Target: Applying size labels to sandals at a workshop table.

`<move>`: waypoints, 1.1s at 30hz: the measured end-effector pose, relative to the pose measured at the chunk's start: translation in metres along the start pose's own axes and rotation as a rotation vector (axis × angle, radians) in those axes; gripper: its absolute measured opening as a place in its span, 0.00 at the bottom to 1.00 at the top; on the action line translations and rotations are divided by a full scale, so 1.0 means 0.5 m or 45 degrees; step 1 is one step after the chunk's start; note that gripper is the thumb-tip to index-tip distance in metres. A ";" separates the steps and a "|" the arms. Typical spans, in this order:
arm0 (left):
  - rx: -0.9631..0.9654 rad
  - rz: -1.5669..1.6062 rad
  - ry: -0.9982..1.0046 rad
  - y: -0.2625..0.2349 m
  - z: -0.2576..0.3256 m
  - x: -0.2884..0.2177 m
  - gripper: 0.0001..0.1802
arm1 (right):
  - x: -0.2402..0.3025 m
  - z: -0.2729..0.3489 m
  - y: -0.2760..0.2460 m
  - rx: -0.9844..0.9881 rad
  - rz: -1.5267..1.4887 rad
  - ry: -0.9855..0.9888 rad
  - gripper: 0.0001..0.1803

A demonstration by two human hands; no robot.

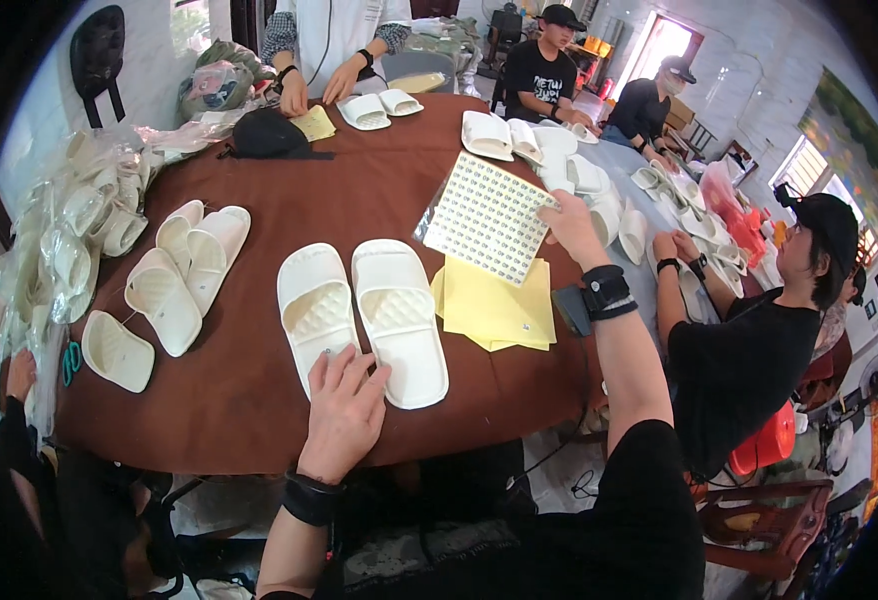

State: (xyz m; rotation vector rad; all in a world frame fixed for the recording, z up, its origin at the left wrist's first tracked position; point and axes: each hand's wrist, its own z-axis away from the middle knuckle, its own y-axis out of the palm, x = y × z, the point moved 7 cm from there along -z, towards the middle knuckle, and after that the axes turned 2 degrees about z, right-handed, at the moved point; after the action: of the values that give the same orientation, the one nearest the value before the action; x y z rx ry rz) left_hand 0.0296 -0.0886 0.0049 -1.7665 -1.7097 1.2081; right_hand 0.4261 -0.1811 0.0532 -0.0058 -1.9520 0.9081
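Note:
Two white slippers lie side by side in front of me, the left slipper (316, 290) and the right slipper (399, 345), heels toward me. My left hand (347, 412) rests over their heel ends with its fingers apart, the fingertips on the left slipper's heel. A tiny round mark shows beside those fingertips. My right hand (571, 222) pinches the right edge of a sheet of small printed stickers (487, 218), held tilted above the table. Beneath it are yellow sheets (499, 305), partly covered by the sticker sheet.
The brown-covered table (229, 400) bears more white slippers (164, 290) at left, a black cap (267, 133) and teal scissors (72, 363). Bagged slippers (59, 240) heap along the left edge. Co-workers sit or stand around the far and right sides, near piled slippers (559, 150).

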 end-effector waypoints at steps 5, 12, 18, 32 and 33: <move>-0.007 0.000 0.000 0.005 0.000 0.004 0.18 | 0.137 0.037 -0.041 -0.030 -0.220 -0.109 0.14; -0.013 0.244 -0.076 -0.051 -0.017 0.010 0.20 | 0.240 0.088 0.006 -0.010 -0.681 -0.269 0.12; -0.241 0.615 -0.185 -0.174 -0.096 0.049 0.20 | 0.269 0.122 0.078 0.082 -1.034 -0.148 0.09; -0.623 1.195 -0.196 -0.232 -0.289 0.142 0.19 | 0.232 0.145 0.193 0.170 -1.374 -0.084 0.08; -0.653 1.219 -0.212 -0.230 -0.294 0.145 0.19 | 0.231 0.146 0.195 0.169 -1.394 -0.085 0.08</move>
State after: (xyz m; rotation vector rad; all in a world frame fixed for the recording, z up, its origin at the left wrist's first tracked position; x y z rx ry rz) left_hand 0.0681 0.0401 0.1531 -3.0777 -1.3142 1.3338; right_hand 0.2734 -0.1125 0.0623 1.0664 -1.5764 0.2811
